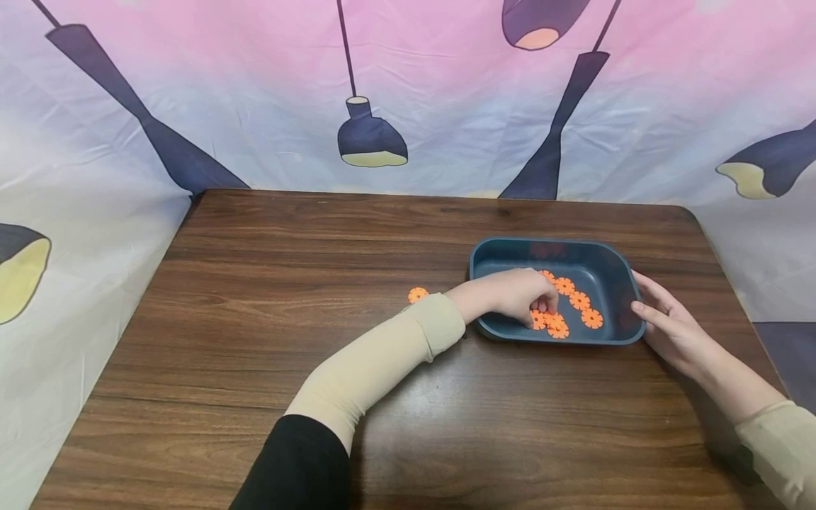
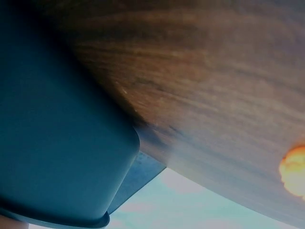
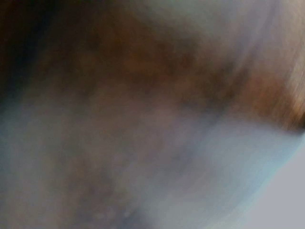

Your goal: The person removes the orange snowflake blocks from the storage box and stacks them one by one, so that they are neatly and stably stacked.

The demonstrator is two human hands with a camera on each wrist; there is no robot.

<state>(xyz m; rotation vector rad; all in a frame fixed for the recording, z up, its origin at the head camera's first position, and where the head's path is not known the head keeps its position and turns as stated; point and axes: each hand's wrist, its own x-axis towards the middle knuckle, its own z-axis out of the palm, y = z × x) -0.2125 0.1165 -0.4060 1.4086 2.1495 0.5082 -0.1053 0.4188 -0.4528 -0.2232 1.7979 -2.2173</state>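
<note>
A dark teal plastic tub [image 1: 548,340] sits on the right half of the table, with several orange notched discs [image 1: 579,300] on its floor. From the left, my left hand [image 1: 519,290] reaches over the rim with bent fingers and pinches at the near cluster of discs, partly covering them. At the tub's right end, my right hand [image 1: 676,333] holds the wall, thumb at the rim and other fingers outside. The left wrist view shows the tub's outer wall [image 2: 57,124] up close. The right wrist view is too blurred to show the hand's work.
One loose orange disc [image 1: 417,294] lies on the wooden table [image 1: 255,312] left of the tub, just beyond the left sleeve [image 1: 382,354]. It glows at the left wrist view's right edge. A cloth printed with lamps [image 1: 287,85] hangs behind the table.
</note>
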